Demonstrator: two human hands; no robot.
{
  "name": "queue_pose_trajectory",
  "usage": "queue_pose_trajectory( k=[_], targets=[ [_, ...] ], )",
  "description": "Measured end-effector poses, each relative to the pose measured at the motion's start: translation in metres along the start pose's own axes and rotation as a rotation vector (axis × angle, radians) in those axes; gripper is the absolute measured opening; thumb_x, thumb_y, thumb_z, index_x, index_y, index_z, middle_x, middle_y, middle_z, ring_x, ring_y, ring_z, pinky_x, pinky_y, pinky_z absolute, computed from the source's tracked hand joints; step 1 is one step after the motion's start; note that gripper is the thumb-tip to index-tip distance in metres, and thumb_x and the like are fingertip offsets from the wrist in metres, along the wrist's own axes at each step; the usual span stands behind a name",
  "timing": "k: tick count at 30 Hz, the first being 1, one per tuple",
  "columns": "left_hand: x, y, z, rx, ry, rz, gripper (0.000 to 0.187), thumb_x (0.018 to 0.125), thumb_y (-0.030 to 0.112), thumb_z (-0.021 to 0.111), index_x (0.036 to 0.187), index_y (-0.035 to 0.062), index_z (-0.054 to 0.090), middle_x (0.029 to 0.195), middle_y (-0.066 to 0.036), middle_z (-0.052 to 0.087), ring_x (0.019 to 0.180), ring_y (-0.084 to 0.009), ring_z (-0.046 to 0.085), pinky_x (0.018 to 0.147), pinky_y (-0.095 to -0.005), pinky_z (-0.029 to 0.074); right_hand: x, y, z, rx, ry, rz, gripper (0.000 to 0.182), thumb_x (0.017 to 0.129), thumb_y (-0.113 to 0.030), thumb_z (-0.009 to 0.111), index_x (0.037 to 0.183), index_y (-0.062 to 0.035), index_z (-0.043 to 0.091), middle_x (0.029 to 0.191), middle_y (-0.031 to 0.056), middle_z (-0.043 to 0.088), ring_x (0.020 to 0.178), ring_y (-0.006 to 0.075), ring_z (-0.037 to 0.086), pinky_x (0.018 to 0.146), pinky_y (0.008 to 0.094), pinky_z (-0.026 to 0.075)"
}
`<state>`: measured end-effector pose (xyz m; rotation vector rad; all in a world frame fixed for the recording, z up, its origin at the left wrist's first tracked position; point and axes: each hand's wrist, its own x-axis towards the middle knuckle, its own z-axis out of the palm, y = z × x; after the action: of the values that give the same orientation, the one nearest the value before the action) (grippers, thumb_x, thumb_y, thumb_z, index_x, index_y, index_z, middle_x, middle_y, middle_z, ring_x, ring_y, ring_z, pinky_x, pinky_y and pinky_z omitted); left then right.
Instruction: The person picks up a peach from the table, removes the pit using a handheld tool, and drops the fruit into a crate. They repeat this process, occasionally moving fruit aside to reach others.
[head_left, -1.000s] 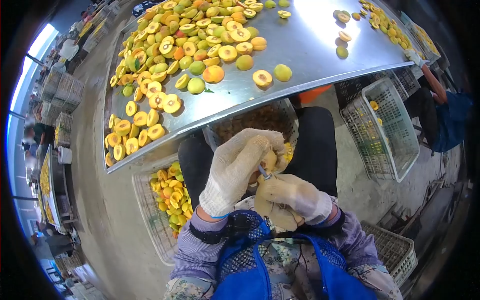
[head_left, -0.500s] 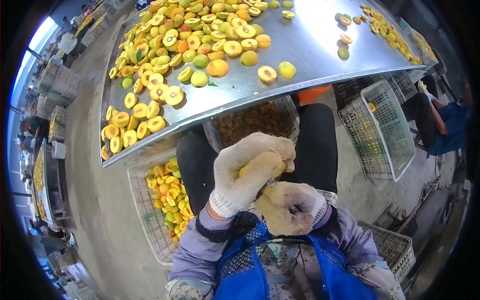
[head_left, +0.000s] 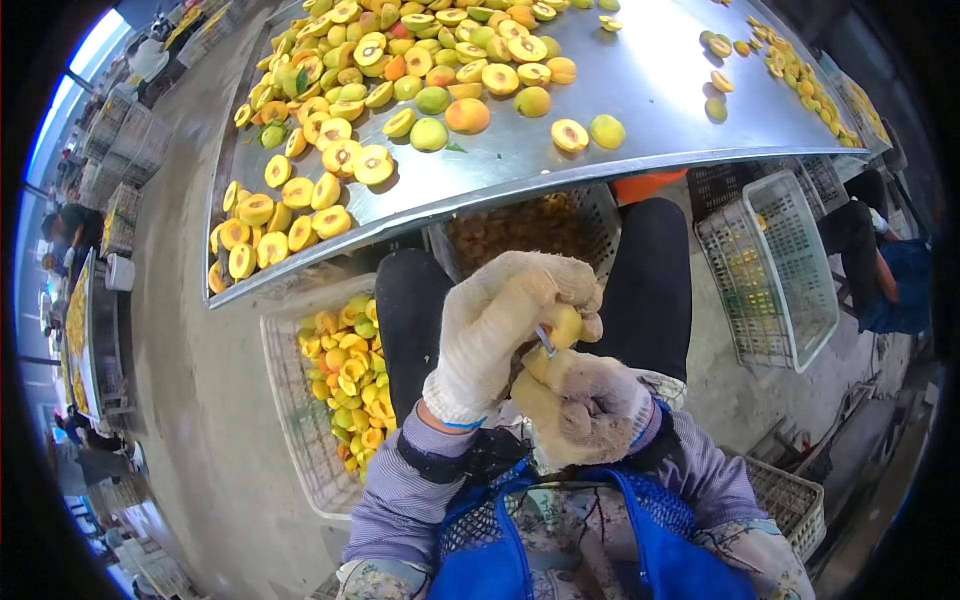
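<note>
Over my lap, my left hand (head_left: 500, 325), in a knitted whitish glove, is closed around a yellow peach half (head_left: 565, 326). Part of the fruit shows between thumb and fingers; the rest is covered. Just below it, my right hand (head_left: 590, 405), in a stained glove, is curled into a fist. A thin metal tool (head_left: 546, 342) sticks up from this fist and reaches the peach's edge; its handle is hidden in the glove. In front, halved peaches (head_left: 390, 85) lie heaped on a metal table (head_left: 500, 180), many with cut faces up.
At the left of my legs stands a crate (head_left: 290, 420) of pitted peach halves (head_left: 350, 375). Under the table edge, another crate (head_left: 603, 225) holds brown pits (head_left: 520, 235). A tilted crate (head_left: 790, 270) stands at right, near a seated person (head_left: 890, 285).
My left hand has turned and opened slightly around the peach half, so more fruit and metal show. The right fist stays nearly in place. The view has shifted a little.
</note>
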<state>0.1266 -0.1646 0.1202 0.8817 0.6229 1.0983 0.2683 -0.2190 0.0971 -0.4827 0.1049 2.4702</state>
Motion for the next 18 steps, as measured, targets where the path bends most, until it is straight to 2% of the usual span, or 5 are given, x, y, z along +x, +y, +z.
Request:
queue_pose_trajectory(
  k=[4, 9, 11, 17, 18],
  targets=[
    [-0.007, 0.015, 0.013, 0.226, 0.036, -0.057, 0.033, 0.096, 0.026, 0.051, 0.098, -0.0063, 0.06, 0.09, -0.018, 0.066, 0.072, -0.0208, 0.063, 0.069, -0.0298, 0.051, -0.007, -0.004, -0.006, -0.068, -0.027, 0.062, 0.024, 0.097, -0.027, 0.051, 0.089, -0.0046, 0.057, 0.074, 0.0032, 0.053, 0.054, 0.0122, 0.051, 0.046, 0.0245, 0.041],
    [0.006, 0.001, 0.015, 0.775, -0.166, 0.568, 0.037, 0.097, 0.031, 0.051, 0.099, -0.0051, 0.059, 0.088, -0.019, 0.066, 0.071, -0.0216, 0.063, 0.068, -0.0299, 0.05, -0.023, -0.003, -0.002, -0.067, -0.127, 0.005, 0.032, 0.097, -0.034, 0.051, 0.08, -0.0062, 0.053, 0.068, 0.0014, 0.051, 0.05, 0.0099, 0.05, 0.044, 0.0228, 0.039],
    [-0.006, -0.001, 0.037, 0.161, -0.102, 0.232, 0.042, 0.098, 0.038, 0.052, 0.103, -0.0035, 0.057, 0.089, -0.018, 0.066, 0.072, -0.024, 0.063, 0.069, -0.0339, 0.052, -0.028, -0.006, 0.0, -0.063, -0.178, 0.042, 0.034, 0.097, -0.035, 0.051, 0.078, -0.0068, 0.052, 0.066, 0.0006, 0.051, 0.047, 0.0087, 0.048, 0.042, 0.0219, 0.039],
    [0.004, -0.016, 0.052, -0.359, 0.062, -0.068, 0.042, 0.097, 0.037, 0.054, 0.102, -0.0048, 0.059, 0.095, -0.019, 0.062, 0.078, -0.027, 0.066, 0.07, -0.0362, 0.057, -0.036, -0.019, 0.006, -0.179, -0.355, 0.042, 0.035, 0.097, -0.037, 0.051, 0.077, -0.0084, 0.051, 0.059, -0.0016, 0.049, 0.041, 0.0066, 0.045, 0.038, 0.0192, 0.034],
    [0.009, -0.017, 0.053, -0.462, 0.085, -0.127, 0.042, 0.097, 0.037, 0.054, 0.103, -0.0046, 0.059, 0.095, -0.019, 0.062, 0.077, -0.0273, 0.067, 0.069, -0.0367, 0.057, -0.042, -0.025, 0.028, 0.188, -0.083, 0.166, 0.035, 0.097, -0.037, 0.051, 0.078, -0.0083, 0.051, 0.057, -0.0018, 0.048, 0.038, 0.0066, 0.043, 0.036, 0.0192, 0.032]
  ],
)
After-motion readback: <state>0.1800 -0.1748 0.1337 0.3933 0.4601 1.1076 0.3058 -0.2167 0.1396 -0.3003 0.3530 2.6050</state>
